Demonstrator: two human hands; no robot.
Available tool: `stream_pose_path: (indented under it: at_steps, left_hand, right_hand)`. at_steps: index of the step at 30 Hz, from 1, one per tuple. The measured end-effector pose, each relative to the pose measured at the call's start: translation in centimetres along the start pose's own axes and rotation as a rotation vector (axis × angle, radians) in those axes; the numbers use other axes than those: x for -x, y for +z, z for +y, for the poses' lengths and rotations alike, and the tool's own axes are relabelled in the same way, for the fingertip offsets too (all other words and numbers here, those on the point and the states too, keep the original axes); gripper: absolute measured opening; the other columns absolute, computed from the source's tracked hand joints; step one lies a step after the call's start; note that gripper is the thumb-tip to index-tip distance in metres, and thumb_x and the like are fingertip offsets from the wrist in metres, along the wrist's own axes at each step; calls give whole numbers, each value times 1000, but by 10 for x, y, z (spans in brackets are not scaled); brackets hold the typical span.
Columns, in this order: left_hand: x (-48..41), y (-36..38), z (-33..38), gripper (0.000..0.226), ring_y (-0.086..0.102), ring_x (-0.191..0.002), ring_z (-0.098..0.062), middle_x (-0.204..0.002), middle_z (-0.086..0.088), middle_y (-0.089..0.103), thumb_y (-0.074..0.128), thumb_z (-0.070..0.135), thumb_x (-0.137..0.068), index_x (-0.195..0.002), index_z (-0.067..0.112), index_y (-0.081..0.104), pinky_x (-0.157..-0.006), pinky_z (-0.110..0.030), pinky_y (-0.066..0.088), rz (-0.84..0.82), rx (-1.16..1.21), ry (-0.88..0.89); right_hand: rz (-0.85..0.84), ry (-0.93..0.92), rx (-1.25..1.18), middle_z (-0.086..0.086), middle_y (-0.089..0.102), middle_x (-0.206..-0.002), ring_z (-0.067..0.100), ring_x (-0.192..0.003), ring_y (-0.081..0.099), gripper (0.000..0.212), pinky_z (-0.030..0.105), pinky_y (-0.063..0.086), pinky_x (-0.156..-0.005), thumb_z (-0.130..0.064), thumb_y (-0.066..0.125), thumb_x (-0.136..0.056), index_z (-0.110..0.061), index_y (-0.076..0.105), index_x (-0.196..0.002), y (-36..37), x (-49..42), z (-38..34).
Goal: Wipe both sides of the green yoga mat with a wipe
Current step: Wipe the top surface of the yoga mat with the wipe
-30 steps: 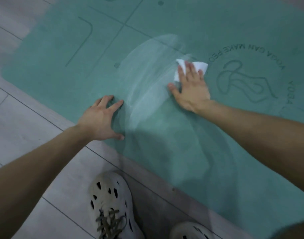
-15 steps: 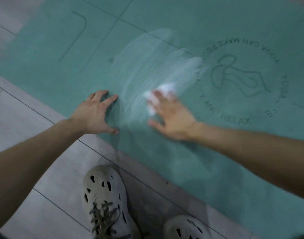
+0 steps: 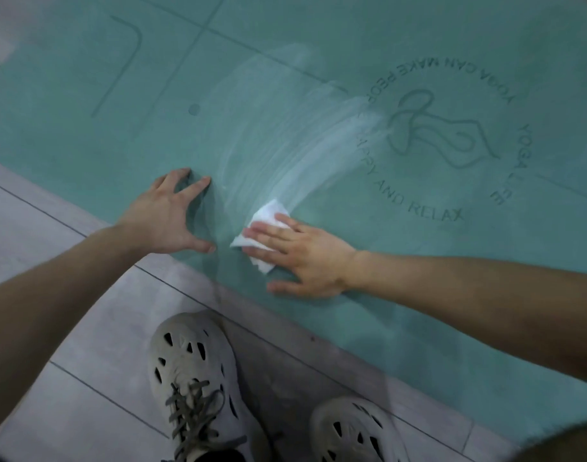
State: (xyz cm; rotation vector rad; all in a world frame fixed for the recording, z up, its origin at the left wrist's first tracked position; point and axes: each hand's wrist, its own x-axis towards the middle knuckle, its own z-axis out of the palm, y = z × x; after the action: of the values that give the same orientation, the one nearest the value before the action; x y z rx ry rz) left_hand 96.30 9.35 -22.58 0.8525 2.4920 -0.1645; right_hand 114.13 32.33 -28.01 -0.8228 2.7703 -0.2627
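The mat (image 3: 318,45) runs off frame at 12, 3 and 9 o'clock, so its underside is hidden. The wipe (image 3: 264,216), white and crumpled, lies near the mat's 6 o'clock edge. It is partly covered by the right hand (image 3: 305,255), whose straight fingers press it flat. The left hand (image 3: 162,216), at 9 o'clock of the wipe, rests spread on the mat edge and holds nothing. Pale curved streaks (image 3: 285,145) blur part of the embossed round logo (image 3: 442,135). Perforated grey shoes (image 3: 192,368) are cut off at 6 o'clock.

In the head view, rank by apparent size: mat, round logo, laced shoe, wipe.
Largest to smallest:
mat
round logo
laced shoe, though nearer the camera and cut off below
wipe, partly under the right hand
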Motion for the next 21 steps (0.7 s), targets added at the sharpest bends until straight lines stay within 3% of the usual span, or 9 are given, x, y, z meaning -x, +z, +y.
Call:
stream_pose_path:
  at_steps: [2,5,7,9,12,14,16,19,21]
  left_hand:
    - [1,2,0,142,21,-156,-31,-170,-2,13,82,86,-51,-166,41,12,-122,-54,37,3,5,-3]
    - [1,3,1,141,20,-157,-32,-171,-3,12,80,86,-54,-167,40,10,-122,-53,36,4,-7,6]
    - [2,5,-2,140,18,-157,-31,-172,-4,10,78,88,-55,-167,40,8,-123,-53,34,1,-15,13]
    - [2,7,-6,140,17,-157,-31,-173,-4,9,76,89,-55,-167,40,7,-123,-53,35,9,-20,18]
    - [1,6,-6,140,20,-156,-31,-172,-3,13,77,89,-52,-166,41,12,-121,-53,37,39,-14,18]
    - [0,4,-3,137,25,-152,-31,-167,-1,19,80,87,-49,-163,44,18,-117,-53,40,30,-18,11]
    - [-5,-2,-3,130,34,-144,-31,-156,-1,30,80,87,-45,-156,44,29,-110,-55,46,30,-11,13]
    - [-18,-18,-4,105,43,-133,-28,-140,2,41,81,84,-52,-142,42,46,-102,-52,51,53,31,48]
    - [-28,-26,-1,96,42,-137,-28,-147,2,41,81,78,-62,-144,42,47,-105,-51,49,77,30,106]
  right_hand:
    - [14,-3,38,0,8,-178,19,-165,-1,74,46,2,-134,-63,27,-109,-26,9,-171,-4,3,30]
    - [124,627,-29,5,1,-178,21,-165,-4,78,49,5,-133,-66,14,-107,-21,4,-171,-27,6,110]
    - [129,885,-61,7,-3,-178,22,-164,-6,87,50,1,-133,-73,10,-103,-18,3,-170,-35,5,132]
    - [132,809,-53,7,-2,-178,23,-164,-6,91,53,1,-132,-76,12,-102,-17,1,-170,-31,-15,103]
    - [97,330,-22,4,7,-178,21,-165,-1,82,51,0,-133,-70,24,-106,-22,10,-171,-11,-32,38]
    - [59,156,13,3,12,-178,20,-165,3,74,45,-1,-133,-62,28,-109,-23,13,-170,-15,-34,46]
    - [116,321,-8,4,15,-177,22,-164,8,71,48,5,-134,-58,24,-110,-21,16,-170,-25,-38,89]
    - [176,903,-95,6,7,-178,22,-164,3,87,49,4,-133,-69,5,-101,-17,11,-170,-45,-35,152]
    - [166,1014,-121,5,0,-178,22,-164,-4,92,49,-2,-133,-74,5,-99,-16,6,-170,-48,-53,159]
